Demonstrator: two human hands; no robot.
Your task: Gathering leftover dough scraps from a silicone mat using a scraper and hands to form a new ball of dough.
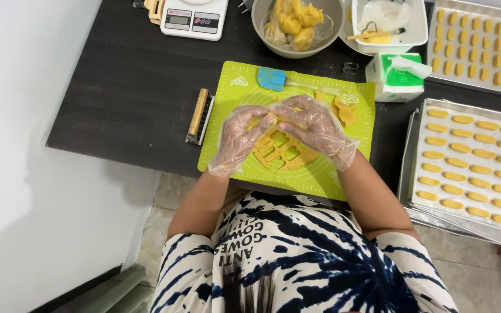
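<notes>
Head view. Left hand (238,139): clear plastic glove, fingers curled inward, tips pinching a small piece of yellow dough (272,119) held between both hands. Right hand (315,128): same kind of glove, fingers bent and closed on the other side of that piece, fingertips meeting those of the left hand.

Beneath the hands: rolled yellow dough sheet (279,153) with oblong cut-outs, lying at the middle of a lime-green silicone mat (227,98). Dough scraps (343,111) sit on the mat just beside the right hand. Blue-headed spatula (272,78) lies along the mat's far edge.

Mat rests on a dark table (134,87). Left of the mat, touching its edge or nearly so: wooden-handled tool with a metal side (199,116). Far edge of table: white digital kitchen scale (193,17); grey bowl (262,35) holding lumps of yellow dough in plastic wrap; white rectangular tub (417,29) with a brush and other items inside; white-and-green carton (395,78) near the mat's far right corner.

Right side: metal baking tray (418,150) carrying rows of oblong yellow dough pieces; second tray (436,40) behind it, likewise filled.

Lower frame: the person's navy-and-white tie-dye shirt (302,261).
</notes>
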